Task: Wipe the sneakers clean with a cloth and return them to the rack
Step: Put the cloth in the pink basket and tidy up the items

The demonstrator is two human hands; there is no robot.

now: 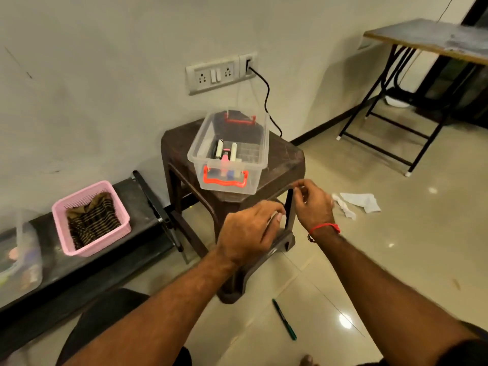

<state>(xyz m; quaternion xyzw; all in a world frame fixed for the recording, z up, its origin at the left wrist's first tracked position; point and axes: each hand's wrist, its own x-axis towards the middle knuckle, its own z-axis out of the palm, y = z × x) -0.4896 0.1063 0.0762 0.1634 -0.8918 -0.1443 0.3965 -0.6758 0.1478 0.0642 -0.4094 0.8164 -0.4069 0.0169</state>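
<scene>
No sneakers are in view. A crumpled white cloth (356, 203) lies on the tiled floor, just right of my right hand. Both hands hover at the front corner of a dark brown plastic stool (285, 157). My left hand (249, 229) shows its back with the fingers curled down in front of the stool's leg, and what is under them is hidden. My right hand (314, 202), with a red thread on the wrist, has its thumb and fingertips pinched together at the stool's front rim. A low black rack (142, 204) runs along the wall at the left.
A clear plastic box (257, 157) with orange handles holds markers on the stool. On the rack sits a pink basket (60, 215) with striped fabric, and a clear container (18, 260) at far left. A green pen (284, 319) lies on the floor. A folding table (427, 38) stands back right.
</scene>
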